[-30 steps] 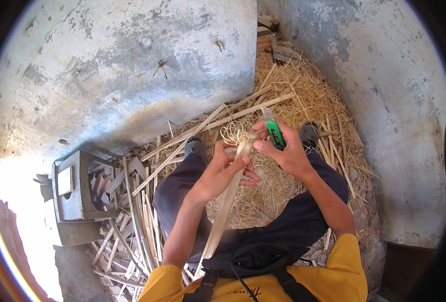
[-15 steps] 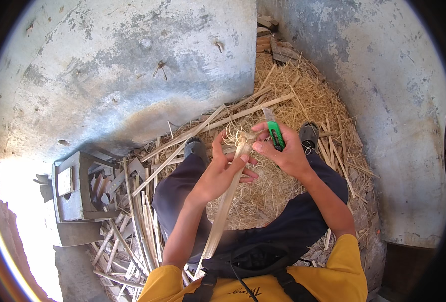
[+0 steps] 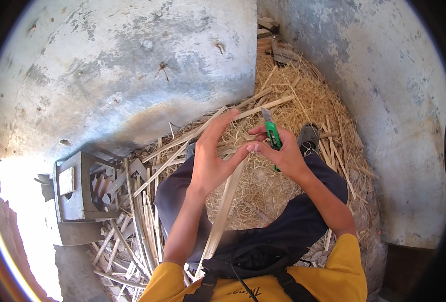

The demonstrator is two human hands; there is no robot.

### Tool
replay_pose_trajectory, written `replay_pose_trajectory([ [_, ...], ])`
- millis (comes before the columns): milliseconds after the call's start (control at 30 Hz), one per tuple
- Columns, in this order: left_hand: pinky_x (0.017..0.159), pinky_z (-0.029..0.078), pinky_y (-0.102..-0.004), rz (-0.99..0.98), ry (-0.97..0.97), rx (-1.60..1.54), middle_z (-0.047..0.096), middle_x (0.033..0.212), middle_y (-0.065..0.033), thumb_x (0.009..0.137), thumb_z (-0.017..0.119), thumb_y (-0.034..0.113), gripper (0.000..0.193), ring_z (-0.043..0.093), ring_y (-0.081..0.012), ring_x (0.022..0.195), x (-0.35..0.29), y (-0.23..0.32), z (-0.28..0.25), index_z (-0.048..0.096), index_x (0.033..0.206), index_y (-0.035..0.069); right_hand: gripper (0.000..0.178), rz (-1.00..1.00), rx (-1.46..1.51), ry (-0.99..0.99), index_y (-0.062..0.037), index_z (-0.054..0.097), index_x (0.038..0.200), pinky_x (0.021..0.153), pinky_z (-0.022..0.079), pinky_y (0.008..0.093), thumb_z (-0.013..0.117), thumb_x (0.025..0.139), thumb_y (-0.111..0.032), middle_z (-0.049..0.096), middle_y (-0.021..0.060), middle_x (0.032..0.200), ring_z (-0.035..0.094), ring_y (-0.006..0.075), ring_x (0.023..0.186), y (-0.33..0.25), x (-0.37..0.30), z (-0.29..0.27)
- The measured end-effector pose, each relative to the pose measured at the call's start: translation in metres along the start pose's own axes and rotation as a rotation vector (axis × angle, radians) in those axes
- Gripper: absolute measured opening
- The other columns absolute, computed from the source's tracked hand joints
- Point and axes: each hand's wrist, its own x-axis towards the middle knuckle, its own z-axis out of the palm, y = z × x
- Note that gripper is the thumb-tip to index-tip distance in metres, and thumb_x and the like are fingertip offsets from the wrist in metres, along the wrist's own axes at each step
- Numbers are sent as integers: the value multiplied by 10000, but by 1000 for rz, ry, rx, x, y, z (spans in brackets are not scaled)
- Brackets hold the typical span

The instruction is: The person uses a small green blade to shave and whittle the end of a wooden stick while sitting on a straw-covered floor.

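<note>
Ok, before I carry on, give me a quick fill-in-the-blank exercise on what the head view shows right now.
1. The right hand holds a cutter with a ____ handle.
2. The cutter's blade points ____ the person's body.
3. The digit of the left hand nearest the right hand is its ____.
4. The grey box stands on the person's ____ side.

Missing words: green; away from; thumb; left.

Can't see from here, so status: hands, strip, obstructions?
Left hand spread open. Right hand gripping green cutter, blade out. Pale strip slanting, left thumb hiding part near its top.
</note>
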Motion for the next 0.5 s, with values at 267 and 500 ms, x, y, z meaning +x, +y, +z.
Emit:
replay_pose_trajectory([
  [267, 858, 601, -297, -370, 3, -449, 749, 1039, -73, 968, 777, 6, 177, 737, -129, 988, -19, -24, 2, 688, 1120, 8, 332, 19, 41, 3, -4, 747, 1205, 855, 553, 280, 860, 940, -171, 741, 46, 1010, 684, 111, 966, -2, -6, 0],
  [500, 821, 533, -295, -358, 111, -316, 701, 983, -52, 958, 595, -65, 210, 652, -123, 881, -20, -22, -3, 673, 1130, 29, 332, 63, 15, 1, -5, 748, 1199, 799, 544, 267, 855, 940, -182, 749, 54, 1008, 689, 109, 935, -1, -5, 0],
])
